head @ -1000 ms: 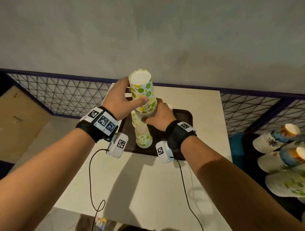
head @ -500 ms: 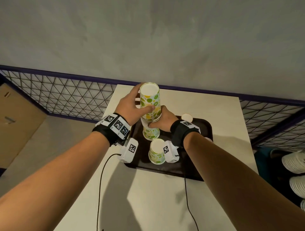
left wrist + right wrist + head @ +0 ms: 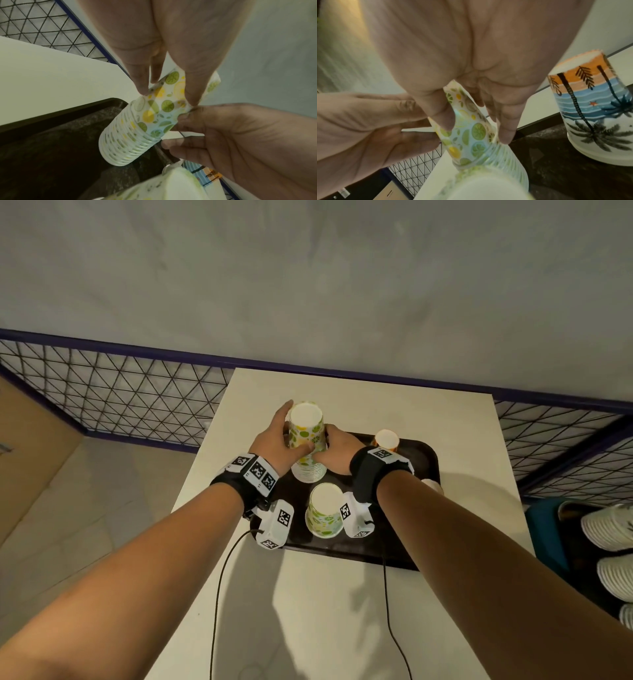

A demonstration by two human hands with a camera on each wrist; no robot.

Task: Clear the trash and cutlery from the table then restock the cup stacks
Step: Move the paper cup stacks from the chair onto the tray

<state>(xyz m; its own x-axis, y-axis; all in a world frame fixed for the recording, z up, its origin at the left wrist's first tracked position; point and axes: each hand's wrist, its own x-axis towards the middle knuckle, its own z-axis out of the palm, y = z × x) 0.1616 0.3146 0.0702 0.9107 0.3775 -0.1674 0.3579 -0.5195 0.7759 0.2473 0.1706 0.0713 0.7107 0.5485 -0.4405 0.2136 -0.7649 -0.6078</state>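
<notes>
A tall upside-down stack of lemon-and-lime paper cups point(image 3: 306, 441) point(image 3: 137, 127) point(image 3: 471, 129) stands at the back left of a dark tray point(image 3: 421, 474). My left hand point(image 3: 279, 436) grips its top cup from the left, thumb across the front. My right hand point(image 3: 337, 451) grips the same stack from the right. In the left wrist view the fingers point(image 3: 192, 88) of both hands curl round the printed cup. A short stack of the same pattern point(image 3: 323, 511) stands nearer on the tray. A palm-tree cup stack point(image 3: 386, 440) point(image 3: 597, 105) stands behind my right wrist.
The tray lies on a small white table point(image 3: 342, 611) against a grey wall. A dark wire-mesh fence point(image 3: 120, 402) runs behind and to both sides. At the right edge, more sleeves of cups point(image 3: 613, 529) lie in a teal bin. Two cables point(image 3: 219, 594) trail over the table.
Both hands have lowered the lemon-and-lime stack onto the cups on the tray, and it now reads as one taller stack. My view has shifted, so the tray sits more central.
</notes>
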